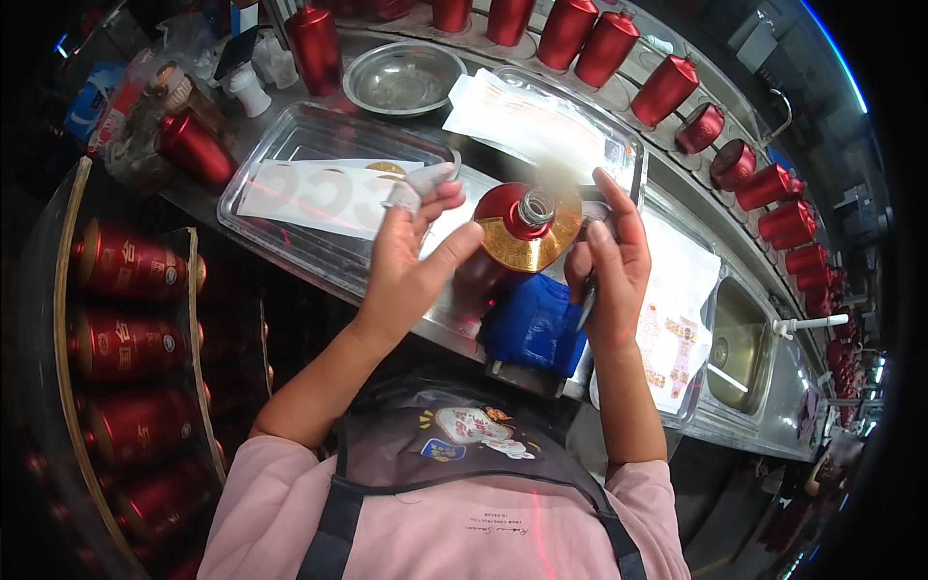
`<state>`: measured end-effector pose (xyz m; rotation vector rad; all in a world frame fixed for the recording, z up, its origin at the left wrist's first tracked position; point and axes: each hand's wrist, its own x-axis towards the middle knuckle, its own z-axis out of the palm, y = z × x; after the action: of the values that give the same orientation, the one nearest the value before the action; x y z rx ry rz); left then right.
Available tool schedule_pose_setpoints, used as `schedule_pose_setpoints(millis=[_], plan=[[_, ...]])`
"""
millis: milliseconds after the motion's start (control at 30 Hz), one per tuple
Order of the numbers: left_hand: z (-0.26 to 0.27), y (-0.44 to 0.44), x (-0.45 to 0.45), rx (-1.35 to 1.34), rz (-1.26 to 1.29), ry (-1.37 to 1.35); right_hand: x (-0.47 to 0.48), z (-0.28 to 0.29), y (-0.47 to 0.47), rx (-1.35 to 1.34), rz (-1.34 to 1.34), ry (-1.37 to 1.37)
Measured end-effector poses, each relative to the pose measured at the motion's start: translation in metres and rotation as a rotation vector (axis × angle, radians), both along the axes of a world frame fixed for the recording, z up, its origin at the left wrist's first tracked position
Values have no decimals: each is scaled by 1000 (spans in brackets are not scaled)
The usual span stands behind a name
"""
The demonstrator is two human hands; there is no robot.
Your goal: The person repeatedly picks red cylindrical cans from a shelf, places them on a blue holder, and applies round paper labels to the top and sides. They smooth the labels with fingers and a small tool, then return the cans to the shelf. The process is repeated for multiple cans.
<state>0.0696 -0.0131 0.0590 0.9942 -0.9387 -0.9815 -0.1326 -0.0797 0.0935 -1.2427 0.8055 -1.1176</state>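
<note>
A red bottle (495, 206) with an uncapped threaded glass neck stands before me, a gold patterned ring decal around its shoulder. At its left is my left hand (417, 254), fingers apart, its thumb near the decal's edge; some fingertips are wrapped in white covers. My right hand (612, 268), at the bottle's right, has a slim dark tool (589, 301) held in its curled fingers, while the index finger points up. A blue cloth or plastic-wrapped block (536, 322) lies between the bottle and me. Left of the bottle, a decal sheet (312, 196) rests in a clear tray (250, 174).
A metal bowl (404, 78) and a tray of white sheets (529, 116) stand beyond the bottle. Red bottles (665, 90) line the curved conveyor. At right are another decal sheet (663, 341) and a sink (732, 344). Decorated bottles (130, 344) fill racks at lower left.
</note>
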Motion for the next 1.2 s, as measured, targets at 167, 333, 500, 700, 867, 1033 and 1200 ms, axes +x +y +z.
schedule_pose_setpoints(millis=[167,333,500,700,867,1033,1200], plan=[[-2,-9,-12,-31,-151,92,10,-15,2,-202,5,24],[2,-10,-6,53,-242,175,10,-15,-1,-156,25,35],[1,-10,-6,14,-240,161,9,-12,2,-81,57,-8],[0,-11,-6,26,-241,119,10,-14,0,-101,69,-5],[1,-11,-7,23,-235,134,8,-17,0,-105,65,14],[3,-10,-11,8,-214,195,7,-18,-2,-113,35,28],[4,-10,-12,4,-209,182,8,-20,-5,-87,73,-32]])
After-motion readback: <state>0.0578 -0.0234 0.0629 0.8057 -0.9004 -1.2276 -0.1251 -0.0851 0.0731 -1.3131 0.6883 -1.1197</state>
